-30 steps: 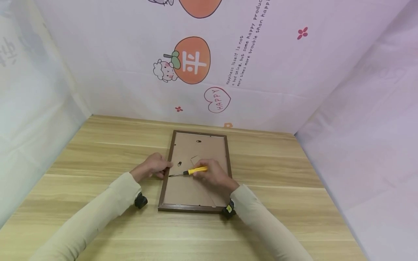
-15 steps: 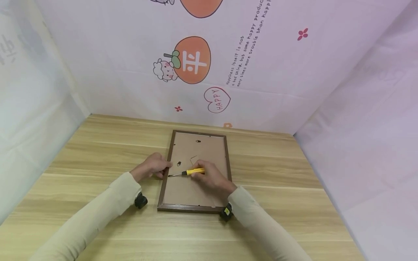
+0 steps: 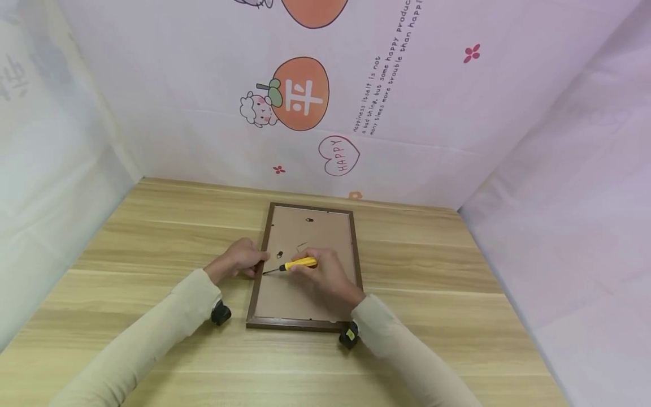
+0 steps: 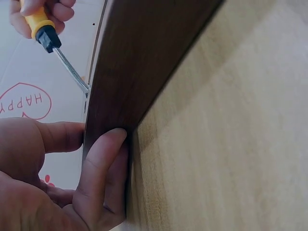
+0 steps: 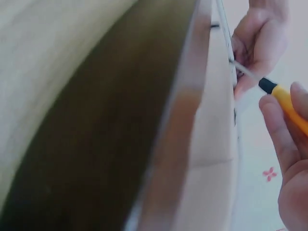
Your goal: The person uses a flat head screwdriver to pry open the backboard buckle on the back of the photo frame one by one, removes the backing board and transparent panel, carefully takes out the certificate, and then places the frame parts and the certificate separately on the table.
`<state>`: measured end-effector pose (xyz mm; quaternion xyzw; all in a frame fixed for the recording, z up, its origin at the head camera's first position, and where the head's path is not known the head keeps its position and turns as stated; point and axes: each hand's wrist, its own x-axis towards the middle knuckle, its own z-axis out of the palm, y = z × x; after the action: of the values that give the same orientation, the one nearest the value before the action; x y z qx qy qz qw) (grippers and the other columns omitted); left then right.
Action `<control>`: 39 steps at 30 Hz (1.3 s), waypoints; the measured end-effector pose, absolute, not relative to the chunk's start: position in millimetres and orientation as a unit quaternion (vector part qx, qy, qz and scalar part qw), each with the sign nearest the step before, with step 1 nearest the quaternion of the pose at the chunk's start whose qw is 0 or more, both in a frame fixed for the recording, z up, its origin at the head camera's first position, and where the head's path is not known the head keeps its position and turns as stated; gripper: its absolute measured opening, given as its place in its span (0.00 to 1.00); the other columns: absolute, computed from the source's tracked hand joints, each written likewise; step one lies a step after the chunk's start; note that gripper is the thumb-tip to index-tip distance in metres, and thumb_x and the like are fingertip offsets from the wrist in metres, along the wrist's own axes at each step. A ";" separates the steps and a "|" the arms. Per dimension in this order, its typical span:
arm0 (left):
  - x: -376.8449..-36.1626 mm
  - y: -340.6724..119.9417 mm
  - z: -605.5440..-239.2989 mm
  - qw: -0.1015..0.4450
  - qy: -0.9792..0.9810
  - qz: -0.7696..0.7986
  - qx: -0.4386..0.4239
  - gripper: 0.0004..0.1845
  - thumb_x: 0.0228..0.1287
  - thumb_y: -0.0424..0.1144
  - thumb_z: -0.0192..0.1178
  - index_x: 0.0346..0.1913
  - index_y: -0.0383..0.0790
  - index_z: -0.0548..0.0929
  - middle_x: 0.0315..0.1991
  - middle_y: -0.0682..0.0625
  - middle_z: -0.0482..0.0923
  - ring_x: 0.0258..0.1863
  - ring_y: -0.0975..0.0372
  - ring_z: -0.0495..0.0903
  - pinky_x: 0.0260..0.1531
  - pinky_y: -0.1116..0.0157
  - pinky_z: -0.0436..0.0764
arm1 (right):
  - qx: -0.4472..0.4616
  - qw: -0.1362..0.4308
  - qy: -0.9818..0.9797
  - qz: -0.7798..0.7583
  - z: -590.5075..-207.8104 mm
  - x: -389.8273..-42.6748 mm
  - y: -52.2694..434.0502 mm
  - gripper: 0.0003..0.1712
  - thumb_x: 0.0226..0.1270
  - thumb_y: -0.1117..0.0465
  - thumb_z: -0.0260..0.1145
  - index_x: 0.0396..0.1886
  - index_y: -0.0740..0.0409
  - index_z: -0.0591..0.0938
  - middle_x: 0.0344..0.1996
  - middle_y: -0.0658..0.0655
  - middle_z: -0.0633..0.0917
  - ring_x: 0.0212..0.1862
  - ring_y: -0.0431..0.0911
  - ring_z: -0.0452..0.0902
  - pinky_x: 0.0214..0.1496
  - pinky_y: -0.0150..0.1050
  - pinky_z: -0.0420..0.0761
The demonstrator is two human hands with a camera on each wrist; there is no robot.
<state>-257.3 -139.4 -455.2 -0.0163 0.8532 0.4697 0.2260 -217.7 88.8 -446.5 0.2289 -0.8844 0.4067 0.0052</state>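
Observation:
A brown picture frame [image 3: 297, 324] lies face down on the table, its tan backing board [image 3: 277, 302] upward. My left hand [image 3: 240, 259] grips its left edge; in the left wrist view the thumb and curled fingers press the brown side [image 4: 134, 57] and upper edge. My right hand [image 3: 329, 275] holds a screwdriver by its yellow handle [image 3: 304, 262]. The metal shaft [image 4: 70, 69] slants down to the frame's left inner edge, its tip at a small dark tab, close to my left thumb. The right wrist view shows the screwdriver [image 5: 284, 99] between thumb and fingers.
Two dark hanging hooks [image 3: 309, 220] sit on the backing board, with small dark tabs along the inner rim. Wood-grain table [image 3: 432, 271] surrounds the frame. A printed white sheet [image 3: 407, 164] rises behind, with white sheets at both sides.
The screwdriver's handle has swung slightly to the left and away from me as my right hand shifted, while its tip stays at the frame's left edge. My left hand holds its place.

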 end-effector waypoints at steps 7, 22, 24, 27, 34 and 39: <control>-257.3 -138.0 -455.1 0.224 0.859 0.459 -0.010 0.20 0.71 0.40 0.56 0.18 0.41 0.71 0.19 0.51 0.72 0.17 0.64 0.75 0.22 0.70 0.82 | 0.257 0.025 -0.910 0.324 -423.7 -208.3 72.4 0.11 0.63 0.54 0.71 0.40 0.55 0.88 0.34 0.52 0.87 0.28 0.37 0.71 0.25 0.25 0.72; -256.3 -140.4 -452.4 0.229 0.856 0.464 0.003 0.23 0.72 0.45 0.56 0.17 0.38 0.78 0.16 0.51 0.75 0.16 0.64 0.76 0.22 0.69 0.83 | 0.307 -0.039 -0.922 0.232 -379.7 -205.4 33.5 0.10 0.68 0.57 0.67 0.43 0.57 0.86 0.34 0.51 0.87 0.23 0.36 0.66 0.26 0.23 0.69; -256.7 -140.2 -453.3 0.230 0.854 0.467 0.001 0.22 0.71 0.44 0.56 0.19 0.36 0.80 0.16 0.51 0.76 0.17 0.63 0.77 0.22 0.69 0.83 | 0.309 -0.045 -0.923 0.224 -376.7 -205.2 29.6 0.10 0.68 0.57 0.67 0.42 0.57 0.86 0.32 0.50 0.86 0.21 0.35 0.64 0.24 0.23 0.68; -257.6 -140.3 -453.3 0.232 0.850 0.473 -0.006 0.19 0.70 0.38 0.55 0.20 0.36 0.79 0.17 0.50 0.77 0.19 0.63 0.77 0.23 0.69 0.82 | 0.305 -0.052 -0.925 0.220 -374.3 -205.4 25.5 0.09 0.68 0.57 0.67 0.42 0.57 0.87 0.33 0.50 0.86 0.20 0.35 0.64 0.23 0.22 0.67; -257.7 -138.8 -452.0 0.236 0.844 0.482 -0.015 0.17 0.67 0.34 0.56 0.17 0.39 0.75 0.17 0.51 0.75 0.19 0.63 0.76 0.22 0.70 0.82 | 0.303 -0.055 -0.926 0.217 -373.9 -207.6 25.2 0.10 0.67 0.57 0.67 0.42 0.57 0.86 0.36 0.51 0.87 0.23 0.35 0.68 0.24 0.22 0.69; -257.4 -138.9 -452.5 0.235 0.843 0.483 -0.012 0.18 0.65 0.34 0.59 0.15 0.40 0.75 0.16 0.51 0.75 0.19 0.63 0.76 0.23 0.70 0.82 | 0.303 -0.045 -0.926 0.222 -376.8 -208.6 26.3 0.09 0.67 0.57 0.67 0.41 0.57 0.87 0.34 0.51 0.87 0.24 0.35 0.70 0.26 0.22 0.72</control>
<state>-257.4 -138.9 -452.5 -0.0116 0.8434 0.4829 0.2353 -208.6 26.3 -376.8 0.3035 -0.9256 0.2218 -0.0450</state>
